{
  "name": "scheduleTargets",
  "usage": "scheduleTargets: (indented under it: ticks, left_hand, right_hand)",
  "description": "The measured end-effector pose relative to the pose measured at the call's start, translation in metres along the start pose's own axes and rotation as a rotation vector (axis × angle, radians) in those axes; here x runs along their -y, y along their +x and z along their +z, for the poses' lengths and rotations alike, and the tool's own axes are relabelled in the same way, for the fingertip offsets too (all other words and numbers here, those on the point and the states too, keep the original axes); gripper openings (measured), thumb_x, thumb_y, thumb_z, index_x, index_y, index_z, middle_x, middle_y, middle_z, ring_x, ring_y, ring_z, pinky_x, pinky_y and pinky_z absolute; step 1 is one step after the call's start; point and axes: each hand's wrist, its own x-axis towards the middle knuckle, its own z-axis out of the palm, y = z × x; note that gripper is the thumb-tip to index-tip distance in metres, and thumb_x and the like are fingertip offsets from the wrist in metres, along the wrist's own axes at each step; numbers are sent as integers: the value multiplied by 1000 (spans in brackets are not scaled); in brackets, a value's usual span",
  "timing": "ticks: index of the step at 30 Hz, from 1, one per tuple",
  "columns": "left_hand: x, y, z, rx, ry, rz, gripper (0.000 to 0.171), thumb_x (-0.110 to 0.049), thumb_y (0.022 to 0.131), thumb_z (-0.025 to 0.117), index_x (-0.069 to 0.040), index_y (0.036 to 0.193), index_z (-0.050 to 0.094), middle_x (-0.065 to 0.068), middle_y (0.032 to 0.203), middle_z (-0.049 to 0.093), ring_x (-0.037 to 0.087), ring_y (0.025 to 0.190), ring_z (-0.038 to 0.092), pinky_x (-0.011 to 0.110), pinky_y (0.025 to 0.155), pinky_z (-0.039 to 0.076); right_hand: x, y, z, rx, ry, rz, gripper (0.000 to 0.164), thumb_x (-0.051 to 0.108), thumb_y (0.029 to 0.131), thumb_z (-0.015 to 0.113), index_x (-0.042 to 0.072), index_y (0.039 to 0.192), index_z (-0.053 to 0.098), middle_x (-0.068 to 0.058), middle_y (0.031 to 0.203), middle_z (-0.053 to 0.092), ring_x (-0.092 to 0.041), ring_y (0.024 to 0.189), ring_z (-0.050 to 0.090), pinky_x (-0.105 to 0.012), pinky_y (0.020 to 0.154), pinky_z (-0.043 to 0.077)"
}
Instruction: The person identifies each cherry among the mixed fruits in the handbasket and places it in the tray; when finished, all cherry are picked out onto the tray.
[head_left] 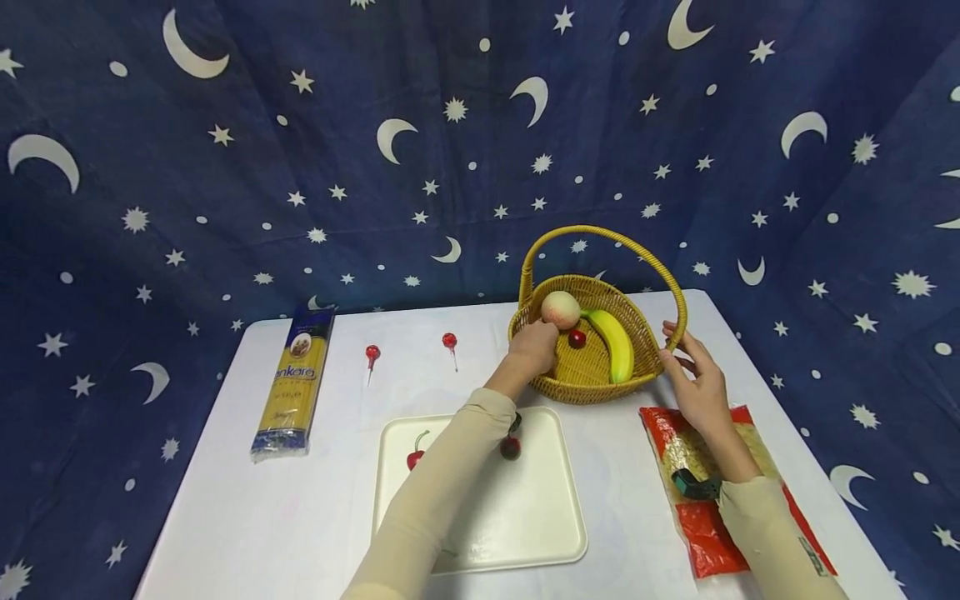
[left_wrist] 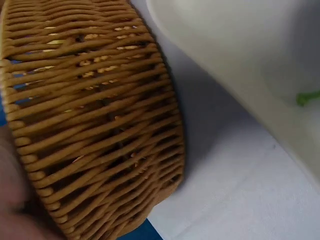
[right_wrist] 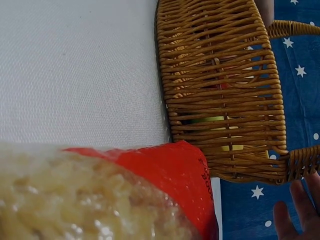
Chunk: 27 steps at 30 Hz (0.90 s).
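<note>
A wicker basket (head_left: 585, 392) with a tall arched handle holds a peach (head_left: 561, 310), a banana (head_left: 617, 346) and a small red fruit (head_left: 577, 338). My left hand (head_left: 534, 348) reaches over its near left rim, beside the peach. Its fingertips are hidden, so what they hold cannot be told; the left wrist view shows only part of the hand (left_wrist: 15, 195) behind the wicker. At the basket's right side my right hand (head_left: 699, 383) has its fingers extended around the handle's base. In the right wrist view these fingers (right_wrist: 300, 205) look fairly straight by the handle.
A cream tray (head_left: 525, 525) lies in front, with a stemmed cherry (head_left: 415, 458) and a dark red round fruit (head_left: 510, 447), partly under my left arm. A red pasta bag (head_left: 705, 533) lies beneath my right forearm. Spaghetti (head_left: 296, 383) and two red lollipops (head_left: 372, 353) are leftward.
</note>
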Motion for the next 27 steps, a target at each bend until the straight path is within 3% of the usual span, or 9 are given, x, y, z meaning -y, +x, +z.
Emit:
scheduleTargets:
  ticks: [4, 10, 16, 27]
  left_hand:
    - [3, -4, -4, -59, -90, 42, 6, -9, 95, 75, -13, 91, 76, 2, 93, 77, 15, 79, 63, 27, 66, 50]
    - [7, -22, -24, -180, -253, 101, 17, -15, 93, 81, -13, 110, 83, 1, 107, 83, 16, 90, 72, 24, 78, 57]
    - [12, -49, -40, -289, -363, 131, 23, -18, 94, 82, -12, 116, 83, 4, 119, 80, 19, 105, 73, 28, 89, 59]
    - [28, -102, -46, -468, -471, 170, 17, -13, 91, 82, -8, 107, 83, 5, 108, 79, 16, 91, 70, 23, 77, 56]
  right_hand:
    - [-1, 0, 2, -2, -10, 16, 49, 19, 108, 63, 19, 156, 55, -16, 154, 59, 21, 126, 46, -3, 98, 42]
    - [-2, 0, 3, 0, -21, 29, 49, 20, 108, 63, 20, 156, 55, -15, 154, 59, 21, 126, 45, -5, 99, 42]
    - [-2, 0, 3, -17, -3, 32, 48, 19, 108, 64, 20, 155, 57, -13, 153, 61, 20, 125, 47, -4, 98, 42]
    - [-2, 0, 5, -13, -18, 47, 48, 22, 109, 62, 22, 156, 55, -8, 155, 60, 19, 125, 47, -5, 98, 42]
